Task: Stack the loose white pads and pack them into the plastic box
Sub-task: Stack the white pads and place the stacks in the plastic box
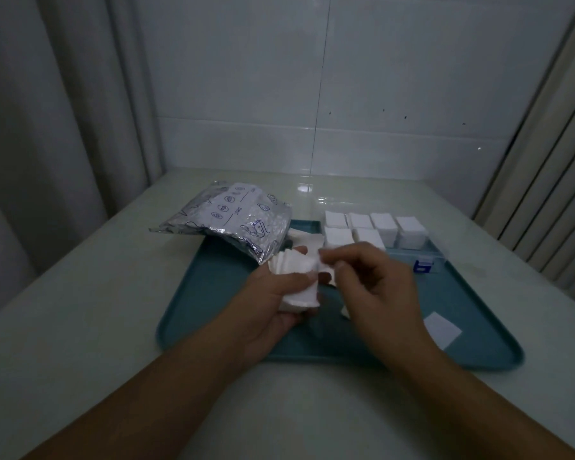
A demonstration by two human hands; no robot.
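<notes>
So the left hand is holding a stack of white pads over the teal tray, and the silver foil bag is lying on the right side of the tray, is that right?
Not quite. The head view shows the crinkled silver foil bag at the left rear corner of the teal plastic tray, not the right. The rest holds: the left hand grips the stack of white square pads over the tray.

Foil pouch [233,220] overlapping teal tray [213,313]

White pads [297,280], teal tray [213,313], silver foil bag [233,224] printed with blue symbols, pale green worktop [80,310].
</notes>
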